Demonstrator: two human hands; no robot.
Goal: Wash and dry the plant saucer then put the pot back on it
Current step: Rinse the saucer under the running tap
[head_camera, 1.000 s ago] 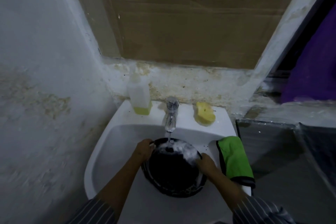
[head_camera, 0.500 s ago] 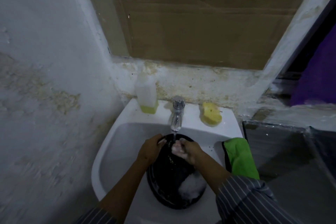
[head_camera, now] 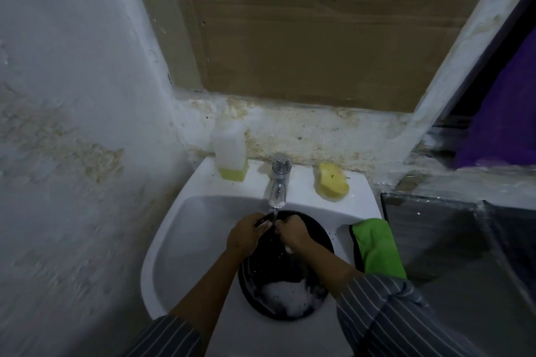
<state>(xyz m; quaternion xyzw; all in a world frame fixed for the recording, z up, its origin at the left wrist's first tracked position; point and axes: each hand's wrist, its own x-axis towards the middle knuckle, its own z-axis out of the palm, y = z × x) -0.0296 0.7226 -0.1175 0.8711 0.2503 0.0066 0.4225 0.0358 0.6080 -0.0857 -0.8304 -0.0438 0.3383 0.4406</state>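
Observation:
The black round plant saucer [head_camera: 272, 272] lies tilted in the white sink [head_camera: 185, 229], with white foam pooled at its near edge. My left hand [head_camera: 245, 236] grips the saucer's far left rim. My right hand [head_camera: 293, 233] is curled over the saucer's far inner side, right under the running stream from the chrome tap [head_camera: 279, 180]. Whether the right hand's fingers hold the rim or only rub it is hidden. The plant pot is out of sight.
A soap bottle [head_camera: 230, 152] with yellow liquid stands on the sink's back left ledge, a yellow sponge [head_camera: 332, 185] on the back right. A green cloth [head_camera: 377, 249] hangs over the sink's right rim. A grey counter [head_camera: 452, 240] lies to the right, a wall close on the left.
My right hand went from the saucer's right rim to its far side under the water. The saucer tipped, and the foam slid from its far part to its near edge.

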